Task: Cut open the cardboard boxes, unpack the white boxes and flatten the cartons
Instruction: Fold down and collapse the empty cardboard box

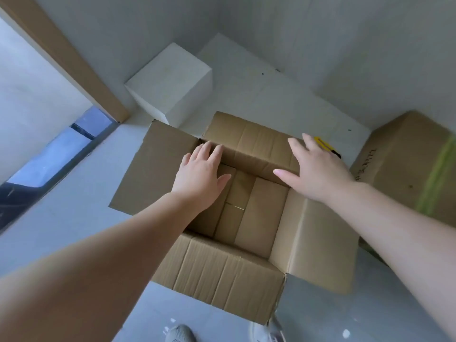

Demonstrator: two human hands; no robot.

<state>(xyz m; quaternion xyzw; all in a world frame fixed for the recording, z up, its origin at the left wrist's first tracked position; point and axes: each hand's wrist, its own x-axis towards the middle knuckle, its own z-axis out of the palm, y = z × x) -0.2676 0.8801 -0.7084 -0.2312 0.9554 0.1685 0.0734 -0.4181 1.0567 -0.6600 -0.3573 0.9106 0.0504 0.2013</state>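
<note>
On the pale floor stands an opened cardboard carton (229, 206), all four flaps spread — nothing but its brown bottom shows inside. Left hand (201, 174) and right hand (318, 169) hover over its far corners, fingers straight, gripping nothing. A white box (170, 85) sits beyond; a yellow utility knife (327, 146) lies by the right hand, a taped carton (407, 164) at right.

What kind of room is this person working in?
Probably a bare, unfurnished room, perhaps newly built: plain grey walls, a pale floor flecked with white spots, and no furniture in view. Only packing items sit around: an open carton, a taped carton and a white box.
</note>
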